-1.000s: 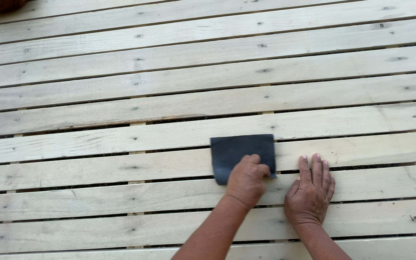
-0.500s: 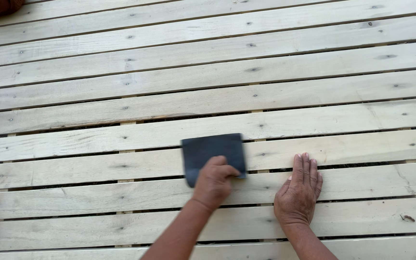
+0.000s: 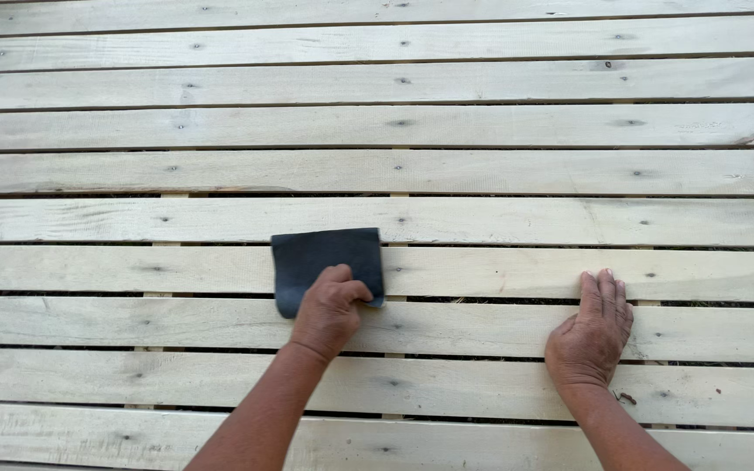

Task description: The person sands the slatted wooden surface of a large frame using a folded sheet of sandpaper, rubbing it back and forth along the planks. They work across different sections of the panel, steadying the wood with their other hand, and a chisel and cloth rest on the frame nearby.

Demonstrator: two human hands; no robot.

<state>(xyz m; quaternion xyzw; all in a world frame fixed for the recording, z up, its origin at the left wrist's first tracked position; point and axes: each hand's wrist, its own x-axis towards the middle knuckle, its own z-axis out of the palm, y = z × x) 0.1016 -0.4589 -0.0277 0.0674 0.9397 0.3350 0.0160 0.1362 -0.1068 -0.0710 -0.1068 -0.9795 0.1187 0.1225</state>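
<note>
Dark sanding sheet (image 3: pixel 325 262) had shifted left, left hand (image 3: pixel 329 312) fingers curled gripping it, right hand (image 3: pixel 591 336) flat, fingers extended, on pale slatted boards (image 3: pixel 482 166).

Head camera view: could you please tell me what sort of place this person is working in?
Probably an outdoor or workshop woodworking spot. Pale, unfinished wooden slats with knots and nail heads fill the view, with gaps between them. The left hand presses a dark sheet of sandpaper on them; the right hand rests flat.
</note>
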